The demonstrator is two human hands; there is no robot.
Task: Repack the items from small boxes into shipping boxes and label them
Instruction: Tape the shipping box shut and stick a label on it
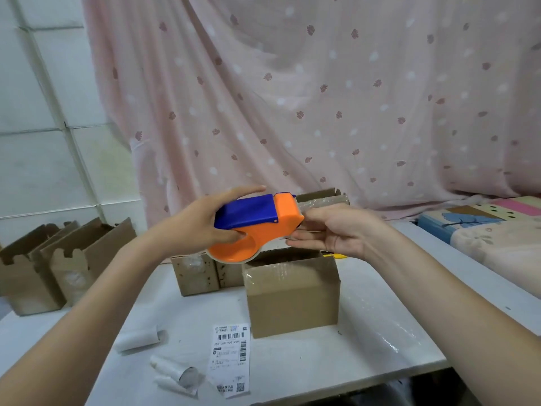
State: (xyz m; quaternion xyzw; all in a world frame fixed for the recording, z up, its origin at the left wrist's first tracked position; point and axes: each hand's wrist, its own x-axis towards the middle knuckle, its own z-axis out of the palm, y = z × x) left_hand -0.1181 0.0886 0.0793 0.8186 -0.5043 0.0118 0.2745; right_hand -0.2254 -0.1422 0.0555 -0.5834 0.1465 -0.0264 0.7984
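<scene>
Orange and blue plastic filled the middle of the frame: the tape dispenser [257,227] was held up in the air by both hands, above the shipping box [292,291]. The left hand [202,224] gripped it from the left, thumb tucked into the orange ring and the other fingers [248,190] stretched nearly straight over the blue cover. The right hand [330,230] came in from the right with its fingers [301,244] lightly curled at the cutter end, apparently feeling for the loose end of the tape; whether they actually pinched tape could not be told. The step in hand looked like freeing the tape end before sealing. To do it well, the left hand would hold the dispenser steady while the right peeled the end clear of the toothed edge, then brought it down onto one side wall of the box so the strip ran along the seam. The shipping box stood on the white table [380,341] just below the hands, its top wrinkled with clear tape. A shipping label [229,356] lay flat in front of it at lower centre, waiting, with curled backing papers [175,373] to its left. More small cardboard boxes [196,273] stood behind, and open ones [58,265] at the left edge.
</scene>
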